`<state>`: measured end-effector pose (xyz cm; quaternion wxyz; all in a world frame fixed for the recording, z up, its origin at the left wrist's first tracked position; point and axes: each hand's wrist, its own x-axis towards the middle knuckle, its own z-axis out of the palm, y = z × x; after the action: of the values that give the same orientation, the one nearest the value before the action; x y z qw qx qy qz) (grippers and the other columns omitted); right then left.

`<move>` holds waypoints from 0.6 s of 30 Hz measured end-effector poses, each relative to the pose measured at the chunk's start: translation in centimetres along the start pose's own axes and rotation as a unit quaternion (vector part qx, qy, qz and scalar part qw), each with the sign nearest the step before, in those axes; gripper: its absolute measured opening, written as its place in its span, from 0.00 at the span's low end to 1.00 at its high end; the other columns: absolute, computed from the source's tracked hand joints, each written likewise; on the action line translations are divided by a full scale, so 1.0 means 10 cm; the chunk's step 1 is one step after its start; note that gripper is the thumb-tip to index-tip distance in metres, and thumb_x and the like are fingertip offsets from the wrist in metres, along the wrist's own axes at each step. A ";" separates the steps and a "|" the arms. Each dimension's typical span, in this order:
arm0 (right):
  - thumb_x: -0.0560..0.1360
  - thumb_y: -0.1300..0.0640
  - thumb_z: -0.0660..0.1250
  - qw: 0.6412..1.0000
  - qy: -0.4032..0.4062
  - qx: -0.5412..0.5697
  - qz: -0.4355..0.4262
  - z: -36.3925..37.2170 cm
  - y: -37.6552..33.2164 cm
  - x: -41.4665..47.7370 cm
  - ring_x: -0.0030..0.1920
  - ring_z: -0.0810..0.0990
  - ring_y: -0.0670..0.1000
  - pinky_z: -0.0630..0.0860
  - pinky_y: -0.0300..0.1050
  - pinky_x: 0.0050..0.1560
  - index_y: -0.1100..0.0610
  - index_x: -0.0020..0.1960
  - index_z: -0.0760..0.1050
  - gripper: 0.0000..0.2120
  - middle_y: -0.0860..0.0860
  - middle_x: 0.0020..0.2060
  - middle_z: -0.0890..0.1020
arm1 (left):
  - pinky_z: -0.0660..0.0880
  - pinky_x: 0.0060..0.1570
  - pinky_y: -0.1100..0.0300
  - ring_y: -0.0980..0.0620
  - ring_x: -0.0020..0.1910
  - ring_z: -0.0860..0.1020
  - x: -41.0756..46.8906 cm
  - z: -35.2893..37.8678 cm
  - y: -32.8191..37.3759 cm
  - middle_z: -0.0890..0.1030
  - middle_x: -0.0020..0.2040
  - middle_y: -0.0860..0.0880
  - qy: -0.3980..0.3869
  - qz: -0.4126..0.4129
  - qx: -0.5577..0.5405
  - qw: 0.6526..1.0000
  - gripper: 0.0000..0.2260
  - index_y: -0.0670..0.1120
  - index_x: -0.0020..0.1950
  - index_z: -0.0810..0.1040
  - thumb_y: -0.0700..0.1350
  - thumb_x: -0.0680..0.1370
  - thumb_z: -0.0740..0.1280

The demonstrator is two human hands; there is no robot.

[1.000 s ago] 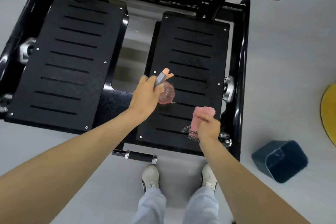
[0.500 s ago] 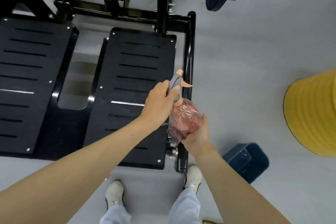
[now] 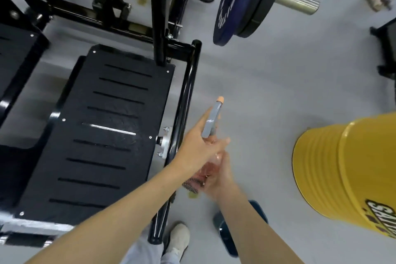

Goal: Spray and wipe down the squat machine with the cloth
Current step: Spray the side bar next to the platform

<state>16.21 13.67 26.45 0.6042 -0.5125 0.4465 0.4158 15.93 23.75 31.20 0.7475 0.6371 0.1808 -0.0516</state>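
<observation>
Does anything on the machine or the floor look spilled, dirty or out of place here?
A wet, streaky patch lies on the foot plate, not yet wiped. A yellowish stain marks the floor by the black frame.

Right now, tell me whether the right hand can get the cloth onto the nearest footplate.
Probably not yet. The right hand grips the cloth but also cups the spray bottle, and the left hand and forearm lie between it and the footplate.
</observation>
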 end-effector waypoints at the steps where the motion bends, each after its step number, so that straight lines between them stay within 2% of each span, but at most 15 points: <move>1: 0.73 0.29 0.51 1.000 -0.002 -0.013 -0.001 0.06 -0.05 0.01 0.50 0.82 0.60 0.78 0.52 0.44 0.58 0.59 0.78 0.37 0.59 0.52 0.83 | 0.73 0.45 0.73 0.63 0.40 0.77 0.08 -0.06 0.01 0.80 0.46 0.58 -0.008 -0.006 0.010 1.000 0.35 0.62 0.74 0.63 0.40 0.73 0.73; 3: 0.72 0.28 0.52 1.000 -0.017 -0.024 0.010 0.23 -0.14 0.04 0.53 0.82 0.61 0.79 0.53 0.46 0.58 0.57 0.80 0.37 0.57 0.49 0.84 | 0.75 0.48 0.68 0.62 0.38 0.76 0.23 -0.21 0.06 0.77 0.39 0.63 -0.010 -0.010 0.033 0.999 0.34 0.57 0.74 0.64 0.39 0.73 0.73; 5: 0.74 0.30 0.52 0.998 -0.046 -0.029 0.004 0.46 -0.26 0.00 0.50 0.82 0.59 0.78 0.51 0.44 0.57 0.54 0.81 0.34 0.57 0.46 0.85 | 0.76 0.53 0.63 0.60 0.45 0.77 0.40 -0.39 0.17 0.75 0.46 0.62 0.005 0.000 0.088 0.996 0.33 0.58 0.72 0.65 0.40 0.72 0.74; 7: 0.77 0.33 0.52 0.997 -0.077 -0.016 -0.010 0.65 -0.39 0.06 0.43 0.83 0.56 0.79 0.48 0.41 0.58 0.46 0.84 0.32 0.56 0.40 0.85 | 0.75 0.57 0.60 0.54 0.52 0.77 0.63 -0.54 0.24 0.71 0.55 0.53 0.028 0.005 0.109 0.994 0.26 0.63 0.60 0.71 0.42 0.71 0.76; 9: 0.78 0.36 0.50 0.995 -0.100 -0.014 -0.005 0.79 -0.48 0.15 0.40 0.85 0.53 0.81 0.45 0.42 0.58 0.41 0.85 0.34 0.56 0.41 0.85 | 0.74 0.57 0.59 0.54 0.53 0.76 0.84 -0.66 0.30 0.68 0.55 0.53 0.033 -0.013 0.105 0.994 0.22 0.65 0.50 0.70 0.43 0.70 0.76; 11: 0.79 0.36 0.51 0.994 -0.106 -0.007 0.000 0.89 -0.55 0.25 0.44 0.85 0.54 0.80 0.46 0.46 0.58 0.43 0.85 0.32 0.57 0.46 0.85 | 0.75 0.52 0.60 0.56 0.47 0.76 1.01 -0.73 0.32 0.69 0.52 0.55 0.033 -0.023 0.118 0.992 0.19 0.63 0.48 0.70 0.43 0.71 0.74; 13: 0.78 0.37 0.53 0.993 -0.112 -0.017 -0.007 0.95 -0.62 0.40 0.44 0.85 0.55 0.79 0.48 0.49 0.57 0.39 0.86 0.31 0.56 0.45 0.85 | 0.76 0.47 0.58 0.55 0.42 0.75 1.17 -0.79 0.26 0.72 0.49 0.52 0.037 -0.039 0.103 0.993 0.19 0.62 0.51 0.70 0.39 0.72 0.71; 14: 0.77 0.38 0.56 0.994 -0.107 -0.030 -0.015 1.00 -0.68 0.47 0.45 0.85 0.56 0.79 0.50 0.51 0.56 0.39 0.86 0.28 0.55 0.44 0.85 | 0.76 0.44 0.57 0.55 0.38 0.74 1.25 -0.82 0.24 0.74 0.44 0.52 0.048 -0.053 0.091 0.993 0.19 0.60 0.54 0.72 0.38 0.71 0.69; 16: 0.76 0.41 0.60 0.993 -0.097 -0.059 -0.025 1.08 -0.82 0.61 0.52 0.83 0.59 0.77 0.54 0.56 0.57 0.44 0.85 0.23 0.57 0.48 0.85 | 0.71 0.35 0.56 0.54 0.30 0.70 1.45 -0.84 0.19 0.71 0.31 0.56 0.078 -0.085 0.072 0.991 0.20 0.55 0.57 0.73 0.39 0.68 0.67; 18: 0.78 0.39 0.57 0.991 -0.099 -0.089 -0.016 1.13 -0.99 0.75 0.52 0.83 0.59 0.78 0.53 0.55 0.59 0.49 0.84 0.26 0.58 0.50 0.84 | 0.69 0.32 0.58 0.54 0.26 0.68 1.67 -0.86 0.14 0.69 0.27 0.58 0.121 -0.113 0.058 0.985 0.21 0.53 0.57 0.74 0.41 0.65 0.65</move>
<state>28.93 23.88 22.56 0.6035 -0.5281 0.3376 0.4929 30.09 34.93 25.83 0.6715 0.6561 0.3375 -0.0688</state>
